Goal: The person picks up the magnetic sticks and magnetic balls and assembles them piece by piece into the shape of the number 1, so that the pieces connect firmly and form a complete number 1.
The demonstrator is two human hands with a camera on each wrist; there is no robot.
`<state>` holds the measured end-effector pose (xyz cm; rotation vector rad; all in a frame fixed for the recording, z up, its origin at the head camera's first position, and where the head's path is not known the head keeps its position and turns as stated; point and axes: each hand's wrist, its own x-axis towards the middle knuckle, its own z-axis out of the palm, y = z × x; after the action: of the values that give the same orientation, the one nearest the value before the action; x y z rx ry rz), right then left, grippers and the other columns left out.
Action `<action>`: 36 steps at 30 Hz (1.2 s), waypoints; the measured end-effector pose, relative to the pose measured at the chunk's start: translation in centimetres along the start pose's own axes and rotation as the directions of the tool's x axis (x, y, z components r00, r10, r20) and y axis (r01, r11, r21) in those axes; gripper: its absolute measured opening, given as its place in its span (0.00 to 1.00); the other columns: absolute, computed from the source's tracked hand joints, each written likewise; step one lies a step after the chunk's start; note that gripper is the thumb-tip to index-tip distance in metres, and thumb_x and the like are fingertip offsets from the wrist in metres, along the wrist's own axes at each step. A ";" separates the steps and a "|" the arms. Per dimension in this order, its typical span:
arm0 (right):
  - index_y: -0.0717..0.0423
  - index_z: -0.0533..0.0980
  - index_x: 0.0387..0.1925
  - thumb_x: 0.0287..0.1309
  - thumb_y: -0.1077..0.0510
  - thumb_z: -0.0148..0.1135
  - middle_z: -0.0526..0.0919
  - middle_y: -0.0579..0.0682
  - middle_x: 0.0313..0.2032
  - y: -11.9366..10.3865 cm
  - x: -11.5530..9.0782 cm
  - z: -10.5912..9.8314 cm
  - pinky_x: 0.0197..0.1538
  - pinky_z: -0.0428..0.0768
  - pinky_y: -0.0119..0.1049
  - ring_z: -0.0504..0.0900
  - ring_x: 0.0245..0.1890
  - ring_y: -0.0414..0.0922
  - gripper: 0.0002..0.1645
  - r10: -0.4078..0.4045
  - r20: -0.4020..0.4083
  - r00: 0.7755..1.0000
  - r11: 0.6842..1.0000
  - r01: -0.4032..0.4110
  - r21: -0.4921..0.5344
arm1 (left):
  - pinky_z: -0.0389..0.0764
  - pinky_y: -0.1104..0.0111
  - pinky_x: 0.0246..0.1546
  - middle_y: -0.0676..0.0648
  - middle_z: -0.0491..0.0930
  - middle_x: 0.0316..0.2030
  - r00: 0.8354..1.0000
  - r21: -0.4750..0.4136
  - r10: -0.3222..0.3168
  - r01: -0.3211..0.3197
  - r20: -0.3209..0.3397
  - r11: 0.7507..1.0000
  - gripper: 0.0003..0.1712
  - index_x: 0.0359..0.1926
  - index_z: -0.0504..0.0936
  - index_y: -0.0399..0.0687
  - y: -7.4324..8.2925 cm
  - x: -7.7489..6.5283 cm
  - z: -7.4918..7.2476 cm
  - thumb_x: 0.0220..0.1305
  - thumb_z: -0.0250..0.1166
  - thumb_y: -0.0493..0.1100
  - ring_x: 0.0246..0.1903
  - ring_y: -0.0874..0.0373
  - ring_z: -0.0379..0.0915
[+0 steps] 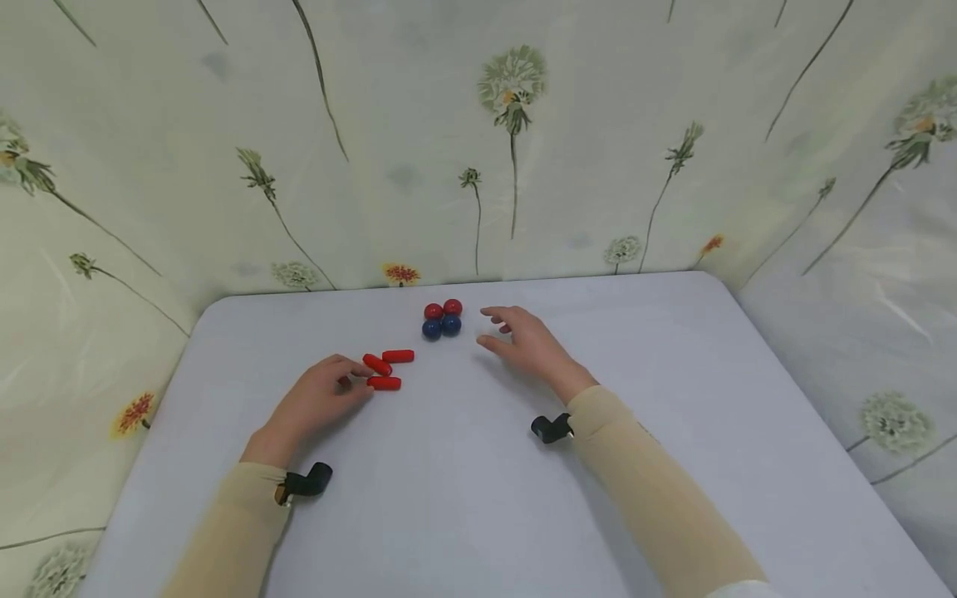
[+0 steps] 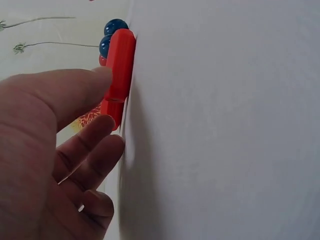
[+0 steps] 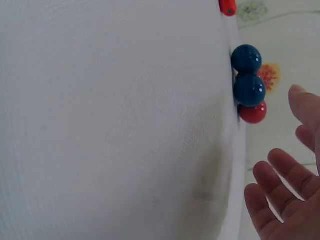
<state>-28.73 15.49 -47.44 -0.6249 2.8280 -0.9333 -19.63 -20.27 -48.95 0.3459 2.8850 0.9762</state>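
My left hand [image 1: 322,400] is at the left of three short red sticks, its fingers loosely bent and a gap between thumb and fingers. The thumb tip is right at the near red stick [image 1: 385,384], overlapping it in the left wrist view. A slanted red stick [image 1: 377,364] lies by the fingertips, and another red stick [image 1: 399,356] lies just behind it. Two red balls [image 1: 453,307] and two blue balls [image 1: 451,325] sit in a tight square cluster farther back. To their right, my right hand [image 1: 529,342] hovers with fingers spread and nothing in its grasp.
The white table [image 1: 449,498] has rounded back corners. Flower-printed cloth [image 1: 374,183] hangs behind it and along both sides. A small black camera sits on each wrist, the left camera [image 1: 308,482] and the right camera [image 1: 552,428].
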 end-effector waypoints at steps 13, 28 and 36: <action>0.46 0.69 0.68 0.65 0.39 0.61 0.76 0.51 0.58 -0.3 1.1 0.3 0.58 0.74 0.44 0.75 0.54 0.46 0.34 0.011 0.003 1.000 1.000 -0.011 0.019 | 0.78 0.57 0.47 0.53 0.80 0.45 0.999 -0.011 0.046 -0.046 -0.022 0.999 0.16 0.50 0.84 0.55 -0.2 0.5 0.1 0.62 0.70 0.50 0.44 0.54 0.74; 0.50 0.71 0.66 0.65 0.44 0.63 0.78 0.50 0.56 -0.6 2.6 2.0 0.56 0.75 0.42 0.77 0.51 0.45 0.31 0.000 0.004 1.000 0.998 0.000 0.056 | 0.76 0.62 0.39 0.56 0.79 0.37 0.998 -0.014 0.033 -0.034 -0.046 0.999 0.15 0.48 0.85 0.56 -0.6 0.2 1.5 0.61 0.72 0.49 0.37 0.56 0.71; 0.49 0.72 0.65 0.65 0.44 0.63 0.78 0.50 0.55 -0.9 3.3 2.6 0.56 0.75 0.42 0.78 0.50 0.45 0.30 0.008 0.006 1.000 0.998 -0.008 0.055 | 0.77 0.64 0.36 0.57 0.78 0.35 0.996 -0.039 0.029 -0.033 -0.082 0.999 0.15 0.48 0.85 0.56 -0.8 0.0 1.9 0.60 0.72 0.48 0.36 0.57 0.71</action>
<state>-30.85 12.04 -48.89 -0.6081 2.7866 -1.0030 -19.55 -19.75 -50.89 0.3574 2.9354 1.0771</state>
